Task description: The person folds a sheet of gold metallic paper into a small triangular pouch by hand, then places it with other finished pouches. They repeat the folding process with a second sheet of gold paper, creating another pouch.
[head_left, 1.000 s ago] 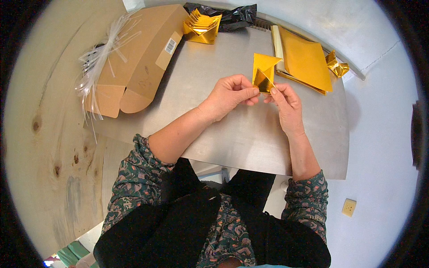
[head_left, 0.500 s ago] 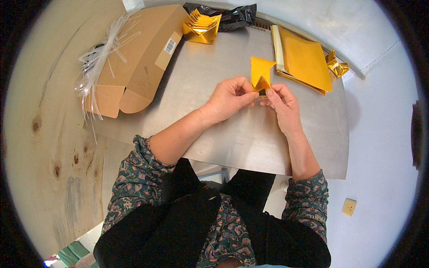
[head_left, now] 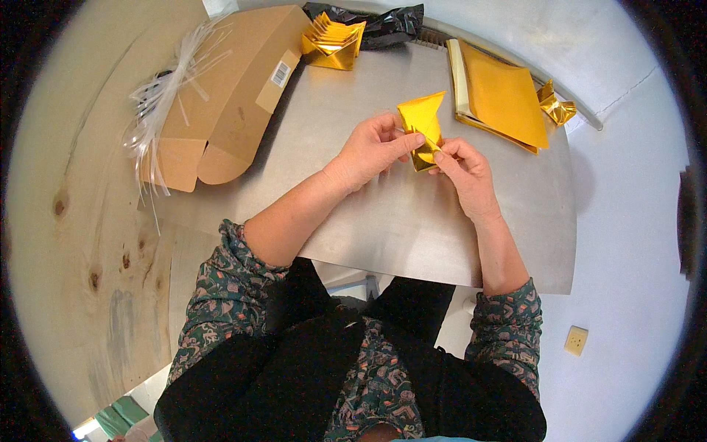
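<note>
A partly folded sheet of shiny gold paper (head_left: 421, 116) is held above the metal table, its pointed upper corner standing away from me. My left hand (head_left: 374, 149) grips its left side, the thumb pressed flat over the front. At the lower right edge, my right hand (head_left: 467, 171) pinches the paper between thumb and fingers. Some fingertips of both hands are hidden behind it. Beyond, to the right, lies a stack of flat gold sheets (head_left: 501, 96) with a pale edge. Nested folded gold paper pieces (head_left: 333, 46) stand at the far left of the table.
A brown cardboard box (head_left: 236, 96) with clear plastic strips (head_left: 166, 110) on it takes up the left side. Black plastic (head_left: 379, 28) lies at the back edge. A crumpled gold piece (head_left: 556, 104) sits at the far right, near the wall. The metal tabletop (head_left: 353, 221) ends before my lap.
The gold paper has tilted and come slightly nearer, its front flap now pressed down. My left thumb has moved up onto its front, while the right hand keeps its pinch.
</note>
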Available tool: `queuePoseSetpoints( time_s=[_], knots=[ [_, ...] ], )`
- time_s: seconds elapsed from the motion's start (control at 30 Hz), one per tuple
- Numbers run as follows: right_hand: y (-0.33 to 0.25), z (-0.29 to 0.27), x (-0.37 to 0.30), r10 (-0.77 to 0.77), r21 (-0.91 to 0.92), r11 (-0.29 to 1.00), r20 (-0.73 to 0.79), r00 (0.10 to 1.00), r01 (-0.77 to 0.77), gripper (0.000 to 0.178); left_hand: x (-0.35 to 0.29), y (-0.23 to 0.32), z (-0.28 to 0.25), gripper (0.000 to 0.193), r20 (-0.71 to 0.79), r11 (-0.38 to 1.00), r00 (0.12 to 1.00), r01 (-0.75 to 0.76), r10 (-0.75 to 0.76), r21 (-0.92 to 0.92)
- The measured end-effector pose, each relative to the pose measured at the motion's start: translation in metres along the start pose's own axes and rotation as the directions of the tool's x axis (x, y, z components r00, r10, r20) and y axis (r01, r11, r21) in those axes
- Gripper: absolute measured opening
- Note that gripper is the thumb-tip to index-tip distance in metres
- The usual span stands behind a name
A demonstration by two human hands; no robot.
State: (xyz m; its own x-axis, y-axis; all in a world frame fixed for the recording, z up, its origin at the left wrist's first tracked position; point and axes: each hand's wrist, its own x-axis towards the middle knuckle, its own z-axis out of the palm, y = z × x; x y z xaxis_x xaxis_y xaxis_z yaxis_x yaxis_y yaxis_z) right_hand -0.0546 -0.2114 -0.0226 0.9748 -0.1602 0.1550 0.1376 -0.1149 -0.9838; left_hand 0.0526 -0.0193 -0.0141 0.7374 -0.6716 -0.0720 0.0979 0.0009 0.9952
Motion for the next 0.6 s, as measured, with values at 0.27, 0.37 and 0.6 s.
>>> queuePoseSetpoints(
  time_s=[0.27, 0.37, 0.6],
  knots=[
    [-0.009, 0.005, -0.003, 0.054, -0.01, 0.998, -0.082, 0.995, -0.055, 0.015, -0.002, -0.001, 0.003, 0.027, 0.054, 0.98, 0.998, 0.021, -0.01, -0.196],
    [-0.014, 0.008, -0.002, 0.062, 0.113, 0.993, -0.165, 0.984, -0.043, 0.026, -0.002, 0.001, 0.003, 0.027, 0.035, 0.972, 0.999, 0.009, 0.0, -0.235],
    [-0.011, 0.005, 0.001, 0.204, 0.197, 0.963, -0.076, 0.976, -0.186, 0.027, -0.001, 0.0, 0.005, 0.028, 0.008, 0.963, 1.0, -0.013, 0.016, -0.268]
  ],
)
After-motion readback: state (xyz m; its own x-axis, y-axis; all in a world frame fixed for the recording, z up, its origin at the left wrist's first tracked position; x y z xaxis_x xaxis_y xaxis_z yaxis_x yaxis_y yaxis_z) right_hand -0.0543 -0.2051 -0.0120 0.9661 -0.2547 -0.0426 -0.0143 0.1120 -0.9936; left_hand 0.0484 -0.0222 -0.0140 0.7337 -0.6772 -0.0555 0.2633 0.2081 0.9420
